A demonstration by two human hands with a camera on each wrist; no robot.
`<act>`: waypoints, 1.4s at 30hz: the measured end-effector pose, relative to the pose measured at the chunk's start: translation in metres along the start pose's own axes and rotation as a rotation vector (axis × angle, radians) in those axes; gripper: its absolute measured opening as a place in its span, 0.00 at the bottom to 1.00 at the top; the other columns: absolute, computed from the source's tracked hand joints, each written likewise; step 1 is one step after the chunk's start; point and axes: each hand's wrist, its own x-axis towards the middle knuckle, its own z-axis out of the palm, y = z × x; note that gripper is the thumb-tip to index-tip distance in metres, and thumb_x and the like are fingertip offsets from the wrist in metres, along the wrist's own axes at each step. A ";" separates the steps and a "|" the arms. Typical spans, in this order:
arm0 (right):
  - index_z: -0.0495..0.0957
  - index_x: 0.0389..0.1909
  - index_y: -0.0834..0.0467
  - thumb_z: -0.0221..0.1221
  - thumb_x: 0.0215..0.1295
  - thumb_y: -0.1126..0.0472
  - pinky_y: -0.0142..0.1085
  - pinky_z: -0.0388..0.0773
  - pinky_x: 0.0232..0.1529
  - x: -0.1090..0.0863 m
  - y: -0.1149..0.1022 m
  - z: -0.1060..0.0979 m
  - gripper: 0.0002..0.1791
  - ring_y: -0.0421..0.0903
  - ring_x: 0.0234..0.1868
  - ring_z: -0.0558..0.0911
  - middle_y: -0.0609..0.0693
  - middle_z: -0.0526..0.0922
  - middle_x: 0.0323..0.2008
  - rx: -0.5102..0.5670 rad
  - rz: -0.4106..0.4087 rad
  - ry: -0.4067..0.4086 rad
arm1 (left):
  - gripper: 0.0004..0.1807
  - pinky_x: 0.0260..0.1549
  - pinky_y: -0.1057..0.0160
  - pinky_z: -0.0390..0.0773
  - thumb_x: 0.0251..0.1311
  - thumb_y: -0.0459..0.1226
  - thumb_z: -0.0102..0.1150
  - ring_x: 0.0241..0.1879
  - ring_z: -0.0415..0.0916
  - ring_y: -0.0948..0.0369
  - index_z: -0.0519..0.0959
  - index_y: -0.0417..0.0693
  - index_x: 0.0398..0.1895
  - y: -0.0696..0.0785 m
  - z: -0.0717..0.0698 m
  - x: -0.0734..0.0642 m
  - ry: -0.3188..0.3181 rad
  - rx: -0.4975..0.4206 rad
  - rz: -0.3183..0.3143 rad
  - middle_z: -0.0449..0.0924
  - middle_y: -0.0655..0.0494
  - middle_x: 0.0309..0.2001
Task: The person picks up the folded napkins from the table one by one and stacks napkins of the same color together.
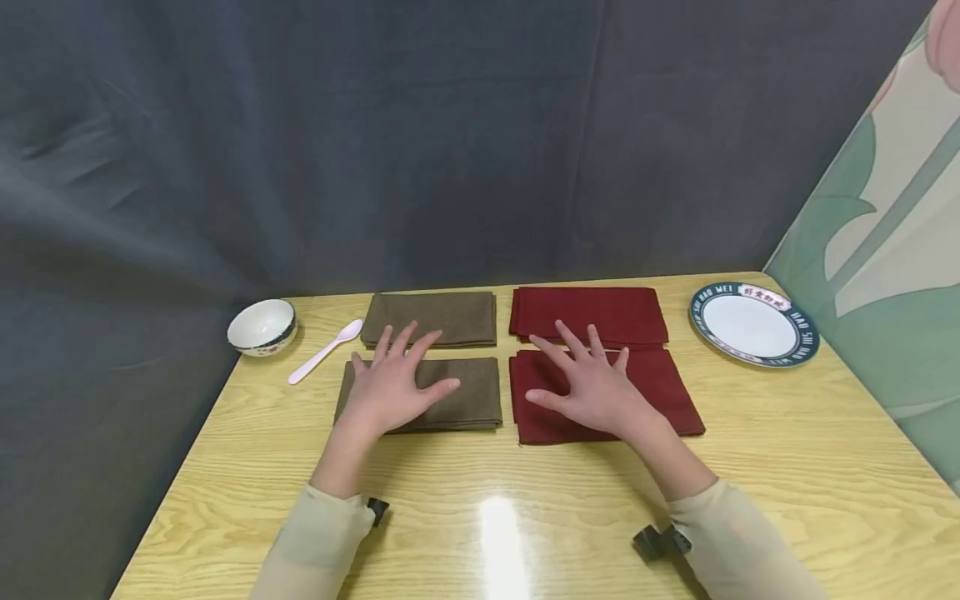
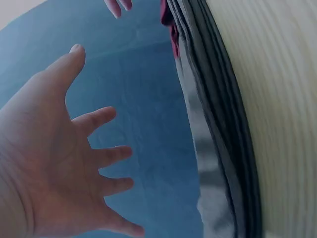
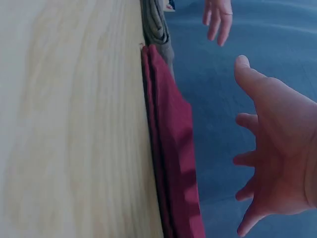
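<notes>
My left hand [image 1: 390,390] hovers with spread fingers over the near brown folded cloth [image 1: 468,396]; a second brown folded cloth [image 1: 457,312] lies just behind it. Over the near dark red folded cloth [image 1: 660,392] is my right hand [image 1: 600,390], its fingers fanned out too. Another red folded cloth [image 1: 600,308] lies at the back, edge to edge with the near one. Both wrist views show a gap between palm and cloth: the left palm [image 2: 54,153] stands off the layered brown edge, the right palm [image 3: 285,148] off the red one. Neither hand holds anything.
A white bowl [image 1: 262,327] with a patterned outside stands at the table's back left corner. Beside it lies a pale pink spoon [image 1: 326,352]. At the back right is a white plate [image 1: 750,325] with a dark lettered rim. A dark curtain [image 1: 465,150] hangs behind the wooden table [image 1: 435,517].
</notes>
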 end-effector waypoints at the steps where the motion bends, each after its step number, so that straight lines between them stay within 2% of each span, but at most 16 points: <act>1: 0.55 0.80 0.39 0.56 0.63 0.26 0.84 0.40 0.57 0.003 -0.002 0.000 0.48 0.74 0.76 0.43 0.57 0.47 0.80 0.011 -0.013 0.006 | 0.47 0.58 0.16 0.42 0.60 0.74 0.48 0.78 0.35 0.40 0.56 0.69 0.80 -0.004 0.000 -0.001 0.003 -0.006 -0.003 0.46 0.49 0.81; 4: 0.59 0.78 0.43 0.61 0.63 0.31 0.80 0.48 0.60 0.012 -0.010 0.002 0.46 0.72 0.75 0.49 0.59 0.51 0.79 0.043 -0.067 0.026 | 0.48 0.58 0.17 0.47 0.61 0.73 0.49 0.77 0.39 0.38 0.56 0.66 0.80 -0.017 0.000 -0.002 0.011 -0.021 -0.006 0.47 0.46 0.80; 7: 0.64 0.76 0.47 0.64 0.63 0.36 0.71 0.59 0.64 0.023 -0.019 0.004 0.43 0.69 0.74 0.56 0.60 0.57 0.77 0.078 -0.113 0.023 | 0.47 0.59 0.20 0.53 0.61 0.72 0.51 0.75 0.45 0.35 0.57 0.63 0.80 -0.029 0.002 -0.004 0.023 -0.037 -0.010 0.51 0.43 0.79; 11: 0.68 0.74 0.52 0.66 0.65 0.41 0.58 0.70 0.64 0.036 -0.030 0.009 0.40 0.64 0.71 0.64 0.61 0.65 0.72 0.116 -0.158 -0.016 | 0.47 0.58 0.23 0.59 0.62 0.70 0.53 0.73 0.50 0.34 0.59 0.60 0.79 -0.044 0.005 -0.006 0.031 -0.058 -0.022 0.53 0.40 0.77; 15: 0.71 0.70 0.55 0.66 0.66 0.45 0.54 0.73 0.62 0.045 -0.036 0.016 0.35 0.61 0.67 0.70 0.60 0.71 0.68 0.128 -0.186 -0.064 | 0.46 0.57 0.26 0.64 0.63 0.68 0.54 0.72 0.52 0.34 0.59 0.58 0.79 -0.056 0.009 -0.008 0.029 -0.070 -0.039 0.54 0.39 0.77; 19: 0.75 0.65 0.58 0.66 0.68 0.50 0.49 0.77 0.56 0.053 -0.040 0.024 0.29 0.56 0.57 0.77 0.58 0.76 0.61 0.105 -0.208 -0.110 | 0.43 0.57 0.29 0.66 0.66 0.63 0.57 0.71 0.53 0.32 0.60 0.55 0.79 -0.068 0.012 -0.010 0.021 -0.101 -0.055 0.55 0.36 0.75; 22: 0.77 0.63 0.60 0.66 0.69 0.54 0.47 0.78 0.52 0.058 -0.044 0.027 0.26 0.54 0.53 0.79 0.58 0.79 0.58 0.102 -0.208 -0.118 | 0.41 0.58 0.30 0.66 0.68 0.58 0.58 0.70 0.53 0.31 0.60 0.52 0.78 -0.077 0.013 -0.010 0.011 -0.133 -0.066 0.56 0.34 0.75; 29: 0.78 0.62 0.61 0.65 0.70 0.60 0.47 0.78 0.55 0.070 -0.047 0.036 0.22 0.55 0.57 0.79 0.59 0.81 0.55 0.069 -0.134 -0.109 | 0.39 0.62 0.31 0.63 0.70 0.53 0.58 0.70 0.54 0.32 0.60 0.47 0.78 -0.093 0.014 -0.013 -0.022 -0.181 -0.087 0.59 0.34 0.73; 37: 0.77 0.61 0.67 0.67 0.67 0.63 0.47 0.76 0.58 0.080 -0.044 0.046 0.24 0.56 0.57 0.80 0.61 0.82 0.53 0.013 -0.150 -0.094 | 0.35 0.66 0.36 0.60 0.71 0.43 0.60 0.70 0.58 0.34 0.61 0.40 0.76 -0.104 0.011 -0.011 -0.018 -0.257 -0.081 0.61 0.32 0.72; 42: 0.77 0.60 0.67 0.69 0.65 0.62 0.45 0.78 0.55 0.084 -0.046 0.049 0.25 0.55 0.53 0.80 0.60 0.81 0.51 0.015 -0.144 -0.098 | 0.35 0.66 0.38 0.62 0.65 0.33 0.64 0.69 0.61 0.35 0.63 0.35 0.74 -0.111 0.008 -0.010 -0.020 -0.229 -0.085 0.64 0.30 0.69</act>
